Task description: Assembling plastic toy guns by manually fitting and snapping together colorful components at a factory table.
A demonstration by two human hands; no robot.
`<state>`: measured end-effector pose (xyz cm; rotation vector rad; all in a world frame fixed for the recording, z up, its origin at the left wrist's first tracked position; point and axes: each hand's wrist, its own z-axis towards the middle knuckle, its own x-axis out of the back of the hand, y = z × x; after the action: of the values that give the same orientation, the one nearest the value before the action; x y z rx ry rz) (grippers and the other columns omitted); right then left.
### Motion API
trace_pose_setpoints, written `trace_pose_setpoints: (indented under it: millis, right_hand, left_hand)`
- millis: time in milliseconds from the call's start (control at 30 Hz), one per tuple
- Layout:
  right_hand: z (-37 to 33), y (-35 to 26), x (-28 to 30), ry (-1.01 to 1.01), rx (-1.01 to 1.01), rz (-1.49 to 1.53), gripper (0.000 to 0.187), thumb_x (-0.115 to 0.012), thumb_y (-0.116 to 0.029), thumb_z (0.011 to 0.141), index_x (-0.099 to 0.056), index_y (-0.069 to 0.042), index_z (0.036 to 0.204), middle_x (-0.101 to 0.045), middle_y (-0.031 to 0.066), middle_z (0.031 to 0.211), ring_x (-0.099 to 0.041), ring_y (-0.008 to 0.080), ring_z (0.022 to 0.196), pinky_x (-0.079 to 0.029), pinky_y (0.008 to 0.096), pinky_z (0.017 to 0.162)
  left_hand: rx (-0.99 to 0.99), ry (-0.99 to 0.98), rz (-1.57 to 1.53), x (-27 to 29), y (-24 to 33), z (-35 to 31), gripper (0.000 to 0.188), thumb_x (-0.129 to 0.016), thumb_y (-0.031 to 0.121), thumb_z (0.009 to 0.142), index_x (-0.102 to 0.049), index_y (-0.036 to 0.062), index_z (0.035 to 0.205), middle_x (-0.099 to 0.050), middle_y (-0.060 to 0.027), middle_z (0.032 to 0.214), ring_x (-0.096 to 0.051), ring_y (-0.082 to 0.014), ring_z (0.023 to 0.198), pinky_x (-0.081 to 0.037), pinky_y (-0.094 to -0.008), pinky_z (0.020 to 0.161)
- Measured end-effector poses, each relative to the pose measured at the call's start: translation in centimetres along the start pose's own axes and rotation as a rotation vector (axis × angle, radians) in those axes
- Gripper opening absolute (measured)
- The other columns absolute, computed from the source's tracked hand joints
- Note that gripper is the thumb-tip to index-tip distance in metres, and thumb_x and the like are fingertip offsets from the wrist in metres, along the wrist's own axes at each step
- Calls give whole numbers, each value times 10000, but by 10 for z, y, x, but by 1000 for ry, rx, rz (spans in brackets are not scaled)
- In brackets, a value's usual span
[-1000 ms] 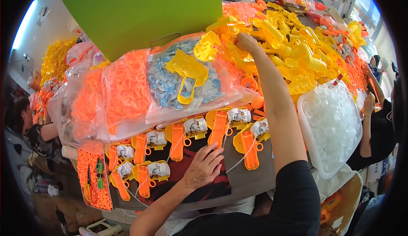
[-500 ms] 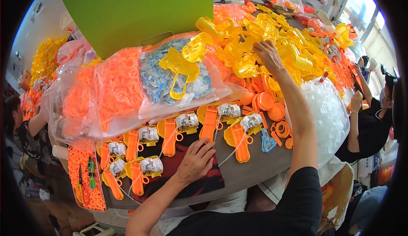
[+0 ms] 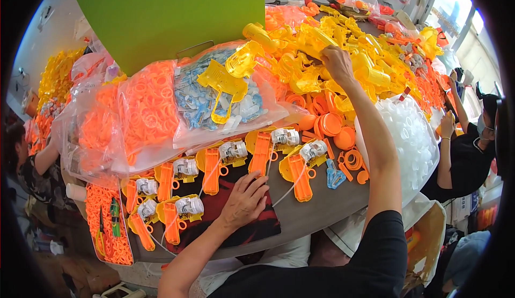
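Observation:
My right hand (image 3: 338,66) reaches into the heap of yellow plastic parts. Its fingers are closed on the edge of a yellow plastic shell (image 3: 314,40), which tilts up from the pile. Palm down, my left hand (image 3: 245,200) lies with its fingers stretched out on a dark red and black cloth (image 3: 257,227); nothing shows in it. Its fingertips are close to a part-built toy with an orange handle (image 3: 260,153), a yellow shell and a white mechanism. Several similar assemblies stand in rows, including one (image 3: 299,177) to the right of that hand.
Clear bags of orange rings (image 3: 149,110) and blue-white pieces (image 3: 209,91) lie along the far side. A white heap of translucent parts (image 3: 409,137) is at the right. An orange-filled tray (image 3: 102,249) holds scissors (image 3: 100,233). A co-worker (image 3: 466,153) sits at the right.
My right hand has closed on a yellow shell and tilted it up in the heap. My left hand stays on the cloth. The whole view has shifted slightly.

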<state>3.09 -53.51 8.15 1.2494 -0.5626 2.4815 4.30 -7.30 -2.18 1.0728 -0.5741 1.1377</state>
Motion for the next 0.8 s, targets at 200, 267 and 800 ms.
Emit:
trace_pose_setpoints:
  millis: [200, 267, 800]
  right_hand:
    - [45, -24, -42, 81, -52, -172, 319, -648, -324, 868, -742, -129, 1102, -715, 86, 1123, -627, 331, 1114, -241, 588, 1157]
    - [81, -28, -70, -67, -99, -18, 403, -659, -341, 877, -699, -99, 1197, -697, 141, 1212, -610, 386, 1172, -301, 554, 1153]
    - [64, 30, 14, -452, 416, 222, 484, -764, -87, 834, -667, -104, 1308, -753, 73, 1130, -712, 255, 1011, -539, 351, 947]
  left_hand:
    - [16, -15, 11, 2, 2, 1, 339, -738, 65, 810, -637, 35, 1132, -588, -103, 1352, -483, -326, 1362, -444, -463, 1095]
    - [26, -23, -7, 4, 2, 0, 347, -743, 63, 803, -636, 36, 1132, -587, -100, 1350, -481, -325, 1360, -446, -461, 1093]
    - [21, -45, -33, 0, -3, 1, 362, -743, 87, 823, -625, 43, 1163, -563, -97, 1381, -456, -327, 1385, -433, -498, 1111]
